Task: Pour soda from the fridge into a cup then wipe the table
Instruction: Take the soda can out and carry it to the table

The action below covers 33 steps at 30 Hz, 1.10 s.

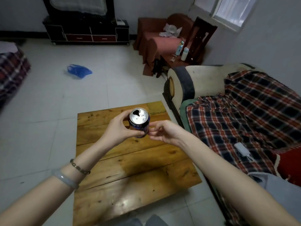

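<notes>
An opened soda can (139,122) is gripped upright by the left hand (119,128) above the wooden worktop (130,168). The right hand (162,131) is curled just right of it; any pinch cannot be told. The can is best kept level until a cup is found.

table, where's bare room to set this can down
The wooden table shows nothing on it. The widest bare patch is the near half, from below the can back to the near edge. Another bare strip runs along the far edge. It is crowded only mid-table, where the left hand grips the can and the right hand sits beside it.
</notes>
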{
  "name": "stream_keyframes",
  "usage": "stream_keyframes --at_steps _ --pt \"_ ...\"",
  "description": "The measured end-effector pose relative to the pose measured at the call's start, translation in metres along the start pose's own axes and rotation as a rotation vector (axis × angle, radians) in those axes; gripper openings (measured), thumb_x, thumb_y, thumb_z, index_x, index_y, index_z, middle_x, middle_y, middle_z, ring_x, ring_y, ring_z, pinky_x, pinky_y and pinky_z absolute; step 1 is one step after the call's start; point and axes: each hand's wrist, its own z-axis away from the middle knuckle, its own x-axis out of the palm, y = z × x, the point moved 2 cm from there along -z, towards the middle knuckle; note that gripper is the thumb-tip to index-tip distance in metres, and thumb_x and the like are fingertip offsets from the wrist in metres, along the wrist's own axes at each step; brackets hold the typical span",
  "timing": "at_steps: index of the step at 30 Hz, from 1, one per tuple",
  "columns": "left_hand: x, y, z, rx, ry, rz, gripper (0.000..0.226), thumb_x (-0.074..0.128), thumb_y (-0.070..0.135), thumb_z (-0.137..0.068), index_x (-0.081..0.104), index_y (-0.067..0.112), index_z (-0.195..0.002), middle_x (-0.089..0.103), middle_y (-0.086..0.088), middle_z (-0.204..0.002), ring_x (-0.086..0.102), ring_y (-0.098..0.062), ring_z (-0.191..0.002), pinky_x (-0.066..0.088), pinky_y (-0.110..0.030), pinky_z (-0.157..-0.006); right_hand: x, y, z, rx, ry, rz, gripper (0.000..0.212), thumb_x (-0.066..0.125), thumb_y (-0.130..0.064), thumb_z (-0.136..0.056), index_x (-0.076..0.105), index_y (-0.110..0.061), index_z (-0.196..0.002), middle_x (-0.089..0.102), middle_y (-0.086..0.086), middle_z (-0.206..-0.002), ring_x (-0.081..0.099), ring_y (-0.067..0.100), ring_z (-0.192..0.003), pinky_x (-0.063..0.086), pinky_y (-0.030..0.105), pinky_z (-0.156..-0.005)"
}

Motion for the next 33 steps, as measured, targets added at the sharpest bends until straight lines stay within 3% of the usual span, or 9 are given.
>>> stream_keyframes --at_steps 3,7,11,14,18,21,24,28,33 --pt "0.001 -0.018 -0.022 -0.041 0.025 0.019 0.069 0.090 0.016 -0.055 0.055 0.030 -0.113 0.057 0.026 -0.103 0.049 0.018 -0.096 0.033 0.005 -0.072 -0.002 -0.009 -0.037 0.033 -0.027 0.024 0.047 0.036 0.007 -0.083 0.047 0.003 -0.129 0.058 0.017 -0.108 0.053 0.020 -0.088 0.051 0.035 -0.087" --pt "0.011 -0.055 -0.048 -0.140 0.076 0.046 0.070 0.090 0.012 -0.054 0.055 0.028 -0.113 0.057 0.025 -0.103 0.050 0.017 -0.097 0.036 0.003 -0.073 -0.008 -0.007 -0.092 0.092 -0.031 0.049 0.040 0.035 0.009 -0.084 0.053 0.000 -0.119 0.058 0.024 -0.123 0.056 0.032 -0.116 0.046 0.036 -0.093" --pt "0.036 -0.104 -0.067 -0.232 0.126 0.045 0.069 0.090 0.007 -0.054 0.057 0.017 -0.113 0.061 0.015 -0.104 0.055 0.004 -0.092 0.038 0.000 -0.076 -0.020 0.015 -0.155 0.176 -0.031 0.097 0.043 0.035 0.009 -0.082 0.054 -0.003 -0.119 0.057 0.008 -0.085 0.054 0.015 -0.078 0.047 0.029 -0.081" --pt "0.059 -0.152 -0.077 -0.305 0.126 0.061 0.072 0.090 0.008 -0.053 0.056 0.013 -0.116 0.061 0.004 -0.111 0.054 0.005 -0.095 0.039 -0.002 -0.080 -0.031 0.040 -0.199 0.230 -0.031 0.127 0.039 0.035 0.011 -0.082 0.055 -0.008 -0.110 0.061 0.006 -0.091 0.056 0.014 -0.084 0.047 0.031 -0.083" --pt "0.089 -0.220 -0.088 -0.398 0.119 0.080 0.072 0.090 0.017 -0.054 0.052 0.028 -0.114 0.058 0.017 -0.110 0.051 0.012 -0.102 0.042 -0.011 -0.085 -0.042 0.075 -0.249 0.278 -0.009 0.141 0.048 0.033 0.014 -0.084 0.048 -0.003 -0.127 0.055 0.014 -0.121 0.052 0.024 -0.107 0.048 0.027 -0.073" --pt "0.110 -0.261 -0.093 -0.438 0.108 0.055 0.071 0.090 0.019 -0.054 0.049 0.035 -0.110 0.054 0.026 -0.106 0.050 0.009 -0.102 0.039 -0.009 -0.086 -0.053 0.101 -0.281 0.306 -0.014 0.149 0.045 0.033 0.008 -0.090 0.042 0.000 -0.134 0.045 0.022 -0.136 0.053 0.018 -0.093 0.046 0.026 -0.076" --pt "0.129 -0.296 -0.095 -0.445 0.116 0.044 0.073 0.091 0.018 -0.054 0.050 0.031 -0.113 0.055 0.021 -0.108 0.052 0.001 -0.104 0.034 -0.004 -0.087 -0.062 0.125 -0.308 0.340 -0.012 0.133 0.040 0.033 0.006 -0.093 0.045 -0.001 -0.130 0.047 0.013 -0.115 0.049 0.011 -0.076 0.045 0.024 -0.072" --pt "0.144 -0.332 -0.090 -0.440 0.135 0.016 0.075 0.091 0.021 -0.053 0.054 0.018 -0.118 0.060 0.007 -0.115 0.055 -0.007 -0.107 0.043 -0.020 -0.093 -0.067 0.154 -0.336 0.398 0.097 0.123 0.032 0.035 0.012 -0.087 0.059 -0.009 -0.084 0.056 0.006 -0.080 0.051 0.014 -0.065 0.048 0.022 -0.052" --pt "0.151 -0.355 -0.080 -0.452 0.136 0.003 0.076 0.090 0.021 -0.054 0.053 0.019 -0.120 0.060 0.006 -0.117 0.055 -0.008 -0.109 0.045 -0.028 -0.095 -0.069 0.179 -0.353 0.403 0.090 0.199 0.031 0.040 0.009 -0.086 0.063 -0.011 -0.089 0.056 0.007 -0.075 0.052 0.018 -0.065 0.045 0.029 -0.064"
